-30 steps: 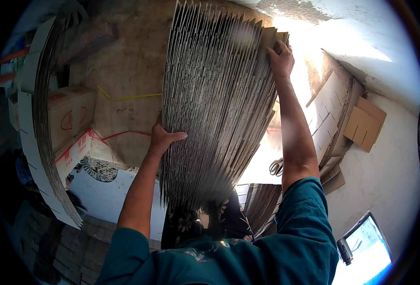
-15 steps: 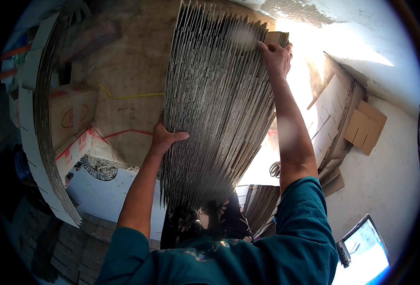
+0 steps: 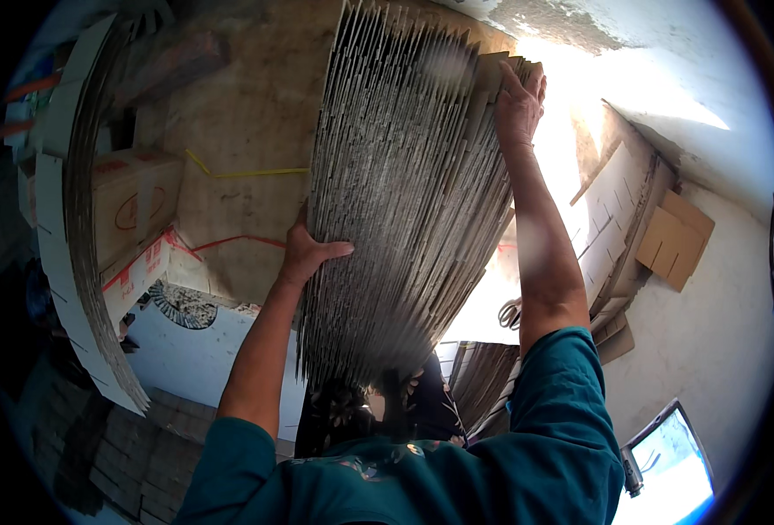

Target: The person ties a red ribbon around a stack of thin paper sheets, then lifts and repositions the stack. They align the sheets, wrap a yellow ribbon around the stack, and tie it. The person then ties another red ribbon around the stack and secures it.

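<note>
A thick bundle of grey-brown cardboard sheets stands on edge in front of me, their narrow edges packed side by side. On its left side, my left hand grips the bundle, with the thumb lying across the edges and the other fingers hidden behind. At the upper right end, my right hand is closed around the outermost sheets, its fingers hooked over their top edges. A gap shows there, where a broad face of one sheet is visible between the main bundle and the right-hand sheets.
Scissors lie on the brightly lit surface right of the bundle. More slotted cardboard leans by the wall, near a brown piece. At left are a curved stack of pale sheets and a carton. A lit screen sits lower right.
My right hand has shifted slightly right and its fingers now reach over the sheet tops. The upper right sheets have parted from the bundle, widening a gap. My left hand keeps its hold.
</note>
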`<state>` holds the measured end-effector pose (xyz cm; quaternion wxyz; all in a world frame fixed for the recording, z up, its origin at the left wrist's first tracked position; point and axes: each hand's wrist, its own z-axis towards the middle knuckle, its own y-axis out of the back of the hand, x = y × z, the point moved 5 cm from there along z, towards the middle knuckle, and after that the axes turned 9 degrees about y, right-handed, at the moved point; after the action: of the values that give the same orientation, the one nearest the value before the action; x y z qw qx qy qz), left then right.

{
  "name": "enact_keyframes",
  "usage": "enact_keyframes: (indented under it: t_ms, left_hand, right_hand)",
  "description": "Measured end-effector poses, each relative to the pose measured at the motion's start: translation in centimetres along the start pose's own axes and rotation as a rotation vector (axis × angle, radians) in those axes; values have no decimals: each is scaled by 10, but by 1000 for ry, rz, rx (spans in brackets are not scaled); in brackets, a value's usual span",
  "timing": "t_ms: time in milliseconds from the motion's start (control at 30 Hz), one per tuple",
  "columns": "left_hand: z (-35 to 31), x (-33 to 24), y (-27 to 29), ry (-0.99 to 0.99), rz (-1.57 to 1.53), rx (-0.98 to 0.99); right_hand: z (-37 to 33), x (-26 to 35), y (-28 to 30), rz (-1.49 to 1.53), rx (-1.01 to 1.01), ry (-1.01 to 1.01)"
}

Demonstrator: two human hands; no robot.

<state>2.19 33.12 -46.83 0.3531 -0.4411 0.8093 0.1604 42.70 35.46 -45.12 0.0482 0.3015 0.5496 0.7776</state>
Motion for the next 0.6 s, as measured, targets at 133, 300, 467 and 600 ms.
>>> enact_keyframes:
  t_ms: [133, 300, 467, 600]
  left_hand:
    - [-2, -3, 1, -22, 2, -18]
    - [-1, 1, 3, -28, -6, -34]
    - [-1, 0, 3, -44, -13, -34]
    - [0, -3, 2, -43, 12, -32]
  right_hand:
    - [5, 11, -2, -100, 198, -67]
    - [11, 35, 6, -96, 210, -177]
    - [12, 45, 2, -236, 266, -195]
    - [11, 41, -2, -257, 241, -165]
